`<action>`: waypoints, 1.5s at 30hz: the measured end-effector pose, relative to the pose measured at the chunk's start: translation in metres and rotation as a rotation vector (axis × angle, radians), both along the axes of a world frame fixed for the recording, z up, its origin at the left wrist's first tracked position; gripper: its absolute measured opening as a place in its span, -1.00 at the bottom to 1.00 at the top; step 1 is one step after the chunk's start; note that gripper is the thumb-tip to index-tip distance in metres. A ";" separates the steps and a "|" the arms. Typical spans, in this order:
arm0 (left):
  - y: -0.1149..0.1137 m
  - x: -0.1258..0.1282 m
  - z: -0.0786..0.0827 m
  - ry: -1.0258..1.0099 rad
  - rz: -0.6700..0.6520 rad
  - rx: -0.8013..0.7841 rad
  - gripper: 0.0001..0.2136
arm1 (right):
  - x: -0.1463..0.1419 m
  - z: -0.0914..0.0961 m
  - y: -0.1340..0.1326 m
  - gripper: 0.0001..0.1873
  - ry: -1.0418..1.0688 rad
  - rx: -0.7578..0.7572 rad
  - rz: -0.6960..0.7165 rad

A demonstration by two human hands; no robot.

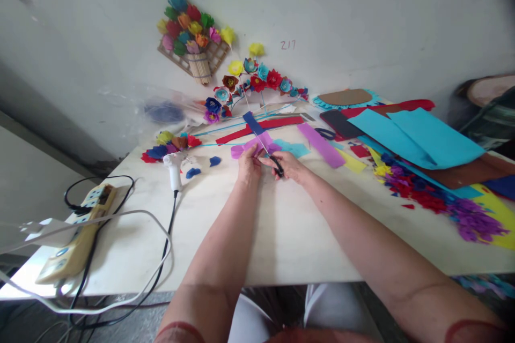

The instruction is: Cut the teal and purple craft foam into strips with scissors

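In the middle of the table, my left hand (250, 165) pinches the near edge of a purple crepe paper strip (252, 144). My right hand (292, 166) is closed round the black handles of a pair of scissors (276, 165). Their blades point up and away to the left, across the purple paper; whether they are parted I cannot tell. Just beyond lies a dark blue paper strip (252, 122) over a long red strip (277, 124). Light blue paper (293, 148) sits right of the purple piece, and another purple strip (322, 146) lies farther right.
A white glue gun (173, 170) stands at left, its cord running near a power strip (76, 236). Blue paper petals (193, 172) lie beside it. Paper flowers (257, 83) line the back. Turquoise sheets (434, 136) and cut petals (426, 193) cover the right side.
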State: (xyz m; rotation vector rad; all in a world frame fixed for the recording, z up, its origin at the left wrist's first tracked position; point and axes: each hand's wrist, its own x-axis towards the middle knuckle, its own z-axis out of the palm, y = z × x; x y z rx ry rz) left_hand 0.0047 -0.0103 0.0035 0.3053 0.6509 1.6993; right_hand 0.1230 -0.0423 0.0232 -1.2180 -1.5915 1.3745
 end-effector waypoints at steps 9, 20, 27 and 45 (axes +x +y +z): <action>0.000 -0.001 0.000 -0.005 -0.008 -0.005 -0.89 | 0.001 -0.001 0.000 -0.50 -0.019 0.010 -0.001; 0.000 -0.002 -0.001 0.014 -0.021 0.013 -0.89 | 0.000 -0.001 0.000 -0.50 -0.013 0.015 0.002; 0.002 -0.001 -0.004 0.014 -0.004 0.017 -0.90 | 0.000 -0.007 0.003 -0.51 -0.008 0.057 -0.019; 0.001 -0.001 -0.002 0.043 0.036 0.013 -0.85 | 0.004 -0.018 0.011 -0.53 -0.028 0.100 -0.057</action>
